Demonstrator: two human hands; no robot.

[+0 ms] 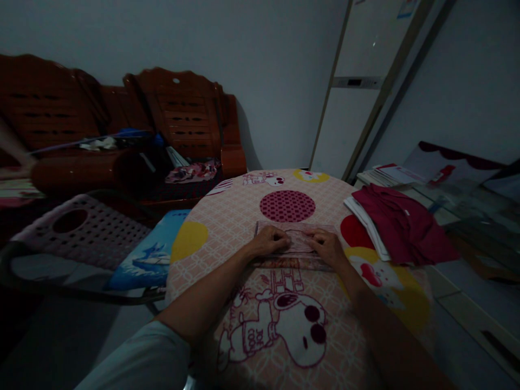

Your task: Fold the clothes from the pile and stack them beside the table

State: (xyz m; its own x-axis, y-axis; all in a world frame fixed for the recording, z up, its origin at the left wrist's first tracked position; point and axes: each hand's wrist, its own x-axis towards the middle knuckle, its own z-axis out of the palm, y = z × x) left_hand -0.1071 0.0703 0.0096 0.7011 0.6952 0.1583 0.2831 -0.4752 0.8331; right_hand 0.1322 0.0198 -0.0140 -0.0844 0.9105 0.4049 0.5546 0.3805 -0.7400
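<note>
On the round table with its printed cloth [227, 233] lies a folded pinkish-brown cloth [298, 246], flat and roughly rectangular. My left hand [271, 241] rests at the left part of this cloth, its fingers curled with the fingertips pinched on the fabric. Across from it, my right hand [327, 245] is at the right part, thumb and fingers closed on the fabric. A narrow gap separates the two hands, and a wavy fold or edge of the cloth shows between them.
Folded dark red cloth [402, 222] and white cloth [368, 225] lie at the table's right edge. A chair [85, 230] with a blue cushion [152, 252] stands left. Wooden seats [179, 108] line the wall; a person's arm [14, 146] shows far left.
</note>
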